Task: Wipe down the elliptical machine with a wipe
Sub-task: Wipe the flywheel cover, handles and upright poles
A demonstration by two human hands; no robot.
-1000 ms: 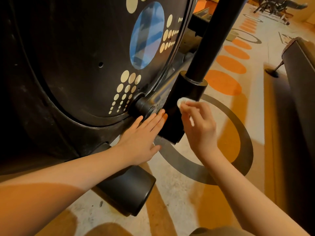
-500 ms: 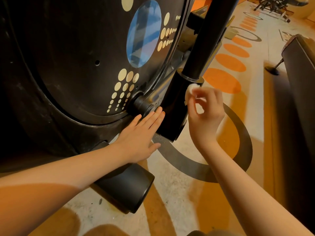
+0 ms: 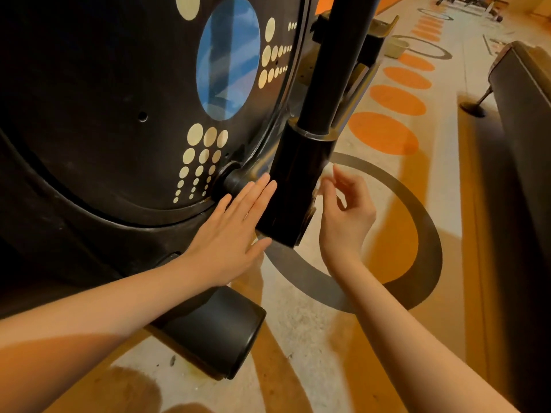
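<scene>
A: Pinching a small white crumpled wipe (image 3: pixel 327 172), the right hand (image 3: pixel 346 217) holds it at the right edge of the black glossy crank-arm sleeve (image 3: pixel 293 186).

B: And the left hand (image 3: pixel 229 231)?

A: Spread flat, pressed against the black flywheel housing (image 3: pixel 98 114). With only 2 fingertips gripping, the wipe could slip to the floor.
</scene>
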